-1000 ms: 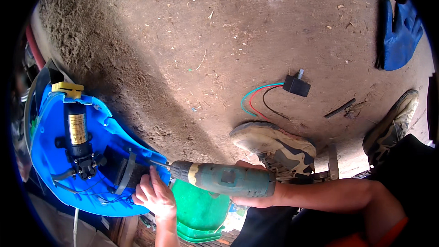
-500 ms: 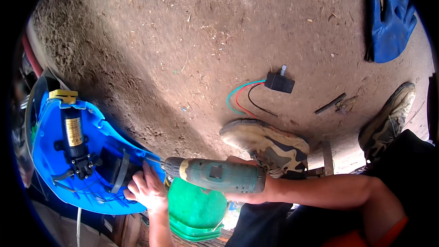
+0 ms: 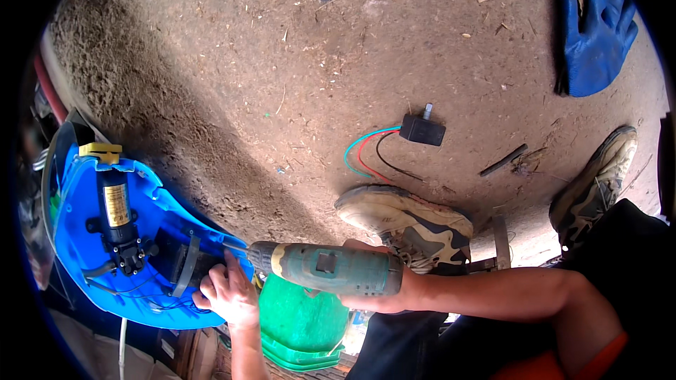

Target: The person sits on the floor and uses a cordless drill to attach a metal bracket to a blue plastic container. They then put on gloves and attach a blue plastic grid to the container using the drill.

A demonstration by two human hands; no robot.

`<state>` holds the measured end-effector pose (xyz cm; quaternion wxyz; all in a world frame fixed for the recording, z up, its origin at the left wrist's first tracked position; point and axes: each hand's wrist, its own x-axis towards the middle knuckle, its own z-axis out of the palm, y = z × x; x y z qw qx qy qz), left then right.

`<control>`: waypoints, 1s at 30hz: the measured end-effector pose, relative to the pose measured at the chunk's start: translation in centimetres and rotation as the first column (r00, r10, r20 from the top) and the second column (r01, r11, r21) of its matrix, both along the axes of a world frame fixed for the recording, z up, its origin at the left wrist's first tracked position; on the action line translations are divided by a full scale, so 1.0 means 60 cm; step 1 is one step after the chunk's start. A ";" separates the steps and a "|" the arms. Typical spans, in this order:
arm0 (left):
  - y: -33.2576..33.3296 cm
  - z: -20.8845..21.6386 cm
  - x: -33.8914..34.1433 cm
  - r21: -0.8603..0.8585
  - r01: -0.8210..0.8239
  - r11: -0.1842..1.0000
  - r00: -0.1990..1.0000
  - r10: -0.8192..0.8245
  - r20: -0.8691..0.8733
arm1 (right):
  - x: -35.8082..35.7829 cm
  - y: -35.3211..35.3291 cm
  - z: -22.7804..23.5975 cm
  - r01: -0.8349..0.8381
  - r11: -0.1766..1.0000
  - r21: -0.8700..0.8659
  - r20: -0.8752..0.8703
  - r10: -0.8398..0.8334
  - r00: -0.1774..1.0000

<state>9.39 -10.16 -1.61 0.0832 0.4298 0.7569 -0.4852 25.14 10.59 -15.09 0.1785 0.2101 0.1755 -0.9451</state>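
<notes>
Right fingers (image 3: 360,245) wrap drill (image 3: 352,269), left fingers (image 3: 233,269) half curled at shell edge (image 3: 165,320), hold unclear

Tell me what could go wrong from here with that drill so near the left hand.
The bit of the cordless drill, held in the right hand, points close to the fingers of the left hand; a slip could hurt them. Thin black wires inside the blue plastic shell lie near that hand and might snag. The black box lies near one camouflage shoe, so a shifting foot could tread on its wires.
</notes>
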 end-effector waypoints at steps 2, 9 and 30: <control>0.002 0.003 0.001 -0.009 -0.019 1.000 1.000 0.019 0.007 | 0.000 0.000 -0.001 -0.003 1.000 0.022 -0.004 0.003 1.000; -0.006 -0.007 0.011 0.027 -0.073 0.997 0.996 0.074 -0.045 | 0.001 0.006 0.000 -0.033 0.999 0.043 0.012 0.032 0.999; 0.092 -0.253 0.022 0.462 -0.863 0.204 0.455 0.709 0.538 | -0.053 0.131 -0.019 -0.053 0.997 0.064 0.248 0.036 0.968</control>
